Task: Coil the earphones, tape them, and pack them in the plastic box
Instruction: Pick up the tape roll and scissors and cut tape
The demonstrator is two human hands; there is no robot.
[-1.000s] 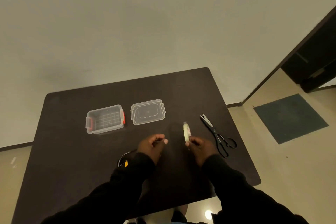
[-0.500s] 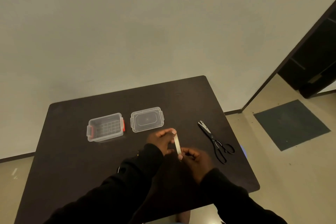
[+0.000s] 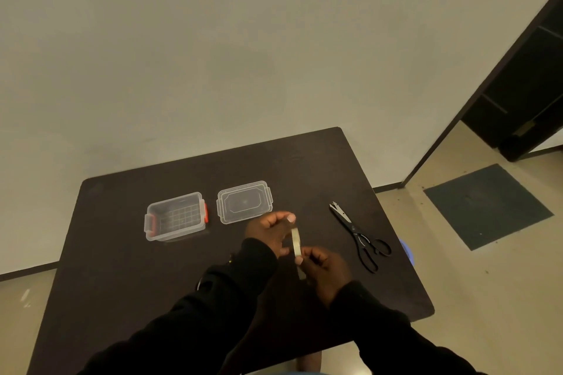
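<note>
Both hands hold a pale roll of tape (image 3: 296, 241) above the middle of the dark table (image 3: 122, 259). My left hand (image 3: 271, 233) grips the roll from the left, thumb on top. My right hand (image 3: 323, 265) pinches a strip of tape hanging down from the roll. The clear plastic box (image 3: 176, 216) with red latches stands open at the left, and its clear lid (image 3: 244, 202) lies flat beside it on the right. The black earphones (image 3: 230, 259) are almost wholly hidden under my left sleeve; only a small dark bit with a yellow spot shows.
Black scissors (image 3: 359, 236) lie on the table to the right of my hands, blades pointing away. The table's far edge meets a pale wall. A dark floor mat (image 3: 487, 205) and an open doorway are on the right.
My left hand moved right and joined the right on the tape roll. The roll was lifted and tilted, and a strip now hangs from it. The camera tilted slightly.
</note>
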